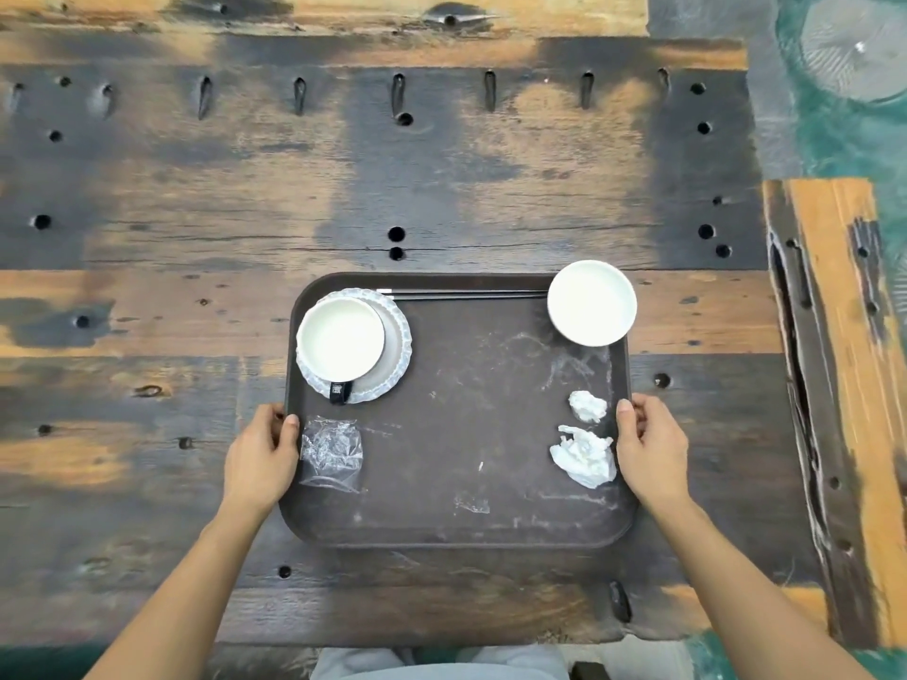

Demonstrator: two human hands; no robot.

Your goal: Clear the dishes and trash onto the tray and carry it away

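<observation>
A dark brown tray (456, 512) lies on the wooden table in front of me. My left hand (260, 454) grips its left rim and my right hand (650, 446) grips its right rim. On the tray's back left, a white bowl (340, 337) sits on a clear scalloped plate (395, 350). A second white bowl (591, 302) stands at the back right corner. Black chopsticks (466, 293) lie along the back edge. Crumpled clear plastic wrap (331, 451) is by my left thumb. Two crumpled white napkins (584, 456) lie near my right thumb.
The worn plank table (343, 188) has many holes and slots. A wooden bench (834, 360) runs along the right side. A teal floor with a round metal disc (854, 51) shows at the upper right. My knees (441, 662) are at the bottom edge.
</observation>
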